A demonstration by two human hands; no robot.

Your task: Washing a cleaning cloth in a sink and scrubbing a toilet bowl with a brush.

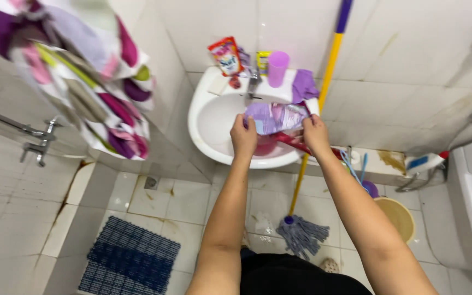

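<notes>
fingers of the left hand (pixel 243 136) pinch the left end of a purple plastic pouch (pixel 276 117), and fingers of the right hand (pixel 316 134) pinch its right end, so the pouch is stretched flat between both sets of fingers, held above the bowl of a white sink (pixel 208 117). both forearms reach straight forward from the lower edge of the view, almost parallel, wrists level, backs of the hands turned up toward the camera. just below the fingers, inside the sink, sits a red dipper (pixel 271 146) whose handle runs off toward the right hand.

beyond the fingers, on the sink's back rim, stand a pink cup (pixel 277 68), a red sachet (pixel 225 55) and a purple cloth (pixel 304 84), with the tap (pixel 254 82) between them. just right of the right fingers a mop handle (pixel 323 93), yellow with a purple top, leans against the white tiled wall; its grey mop head (pixel 302 234) rests on the floor well below the hands. a beige bucket (pixel 397 217) stands on the floor to the right. far left of the fingers, a patterned towel (pixel 83 82) hangs, and a blue mat (pixel 129 259) lies on the tiled floor.
</notes>
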